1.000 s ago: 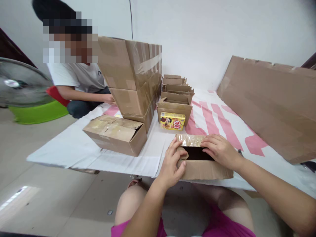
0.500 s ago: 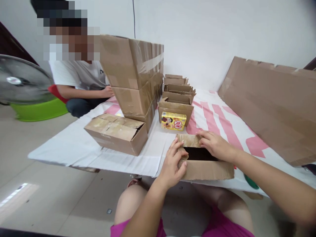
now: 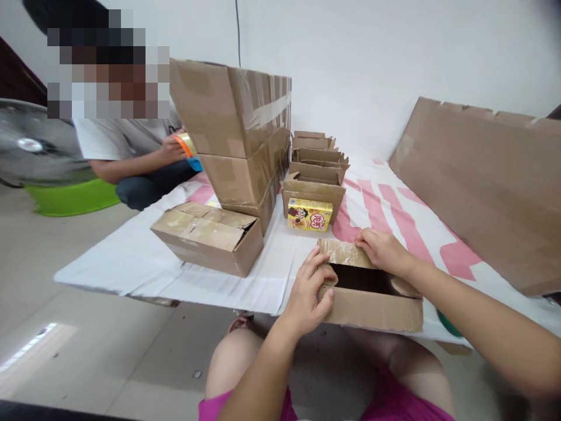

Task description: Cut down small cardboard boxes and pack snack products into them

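The small cardboard box point(image 3: 372, 298) sits at the near edge of the white sheet point(image 3: 144, 263). The left hand point(image 3: 307, 295) grips its left corner; the right hand point(image 3: 383, 250) presses the far flap point(image 3: 344, 252), seemingly flat-fingered.

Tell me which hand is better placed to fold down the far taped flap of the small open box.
Right, probably. The right hand already rests on the taped far flap of the small open box. The left hand grips the box's near left corner, steadying it.
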### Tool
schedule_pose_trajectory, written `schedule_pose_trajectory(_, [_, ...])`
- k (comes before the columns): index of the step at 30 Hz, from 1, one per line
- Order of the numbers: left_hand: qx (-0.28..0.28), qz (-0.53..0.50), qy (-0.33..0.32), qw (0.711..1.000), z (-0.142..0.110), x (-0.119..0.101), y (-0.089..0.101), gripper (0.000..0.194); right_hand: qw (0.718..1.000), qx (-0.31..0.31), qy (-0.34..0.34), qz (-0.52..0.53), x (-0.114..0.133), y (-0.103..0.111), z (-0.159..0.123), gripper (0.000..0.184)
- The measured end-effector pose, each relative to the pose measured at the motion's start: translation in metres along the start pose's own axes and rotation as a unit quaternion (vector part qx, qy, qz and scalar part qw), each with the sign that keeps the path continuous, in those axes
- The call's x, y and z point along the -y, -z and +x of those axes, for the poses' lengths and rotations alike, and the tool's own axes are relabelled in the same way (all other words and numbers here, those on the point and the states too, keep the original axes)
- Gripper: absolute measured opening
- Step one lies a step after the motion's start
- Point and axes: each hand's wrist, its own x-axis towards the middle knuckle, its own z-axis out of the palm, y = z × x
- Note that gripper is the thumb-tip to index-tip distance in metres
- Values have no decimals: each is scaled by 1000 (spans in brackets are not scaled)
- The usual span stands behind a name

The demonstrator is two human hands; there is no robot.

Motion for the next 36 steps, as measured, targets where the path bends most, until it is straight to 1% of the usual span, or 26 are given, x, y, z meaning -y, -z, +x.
schedule_pose_trajectory(3, [1,0,-1,1000,0,1,1,17,999,-22,-28,21,-6,2,1,15])
schedule_pose_trajectory(5, [0,-1,-1,1000,-1,2,1,17,997,-44,-52,29,-14,10,-2,14])
schedule_pose_trajectory(7, [-2,-2,-2,1000,-1,4,1,17,994,-73,-82,26,-27,21,-13,14])
schedule_pose_trajectory(9, [0,-3,-3,1000,-1,5,1,17,987,-101,-128,-1,-47,34,-33,15])
schedule_pose_trajectory(10, [1,-3,-3,1000,-1,6,1,17,982,-111,-155,-20,-58,39,-47,16])
schedule_pose_trajectory(12, [4,-4,-3,1000,0,6,0,17,967,-111,-215,-82,-82,50,-82,16])
schedule_pose_trajectory(15, [2,-4,-9,1000,0,6,-1,17,946,-85,-281,-140,-108,63,-145,15])
schedule_pose_trajectory(17, [-2,-4,-13,1000,1,6,-2,17,931,-51,-319,-170,-115,71,-188,16])
schedule_pose_trajectory(20, [-4,-3,-18,1000,1,7,-3,17,910,4,-366,-197,-115,79,-243,21])
schedule_pose_trajectory(23, [-7,4,-21,1000,1,7,-4,18,898,59,-389,-196,-108,78,-281,23])
schedule_pose_trajectory(27, [-9,4,-19,1000,2,6,-5,18,894,121,-399,-164,-100,58,-309,23])
schedule_pose_trajectory(31, [-6,0,-13,1000,1,5,-5,19,879,139,-426,-164,-103,38,-321,28])
schedule_pose_trajectory(33, [-6,0,-13,1000,1,4,-5,18,877,149,-428,-160,-107,34,-323,29])
schedule_pose_trajectory(36, [-5,-3,-16,1000,2,4,-4,17,882,165,-417,-146,-112,35,-323,26])
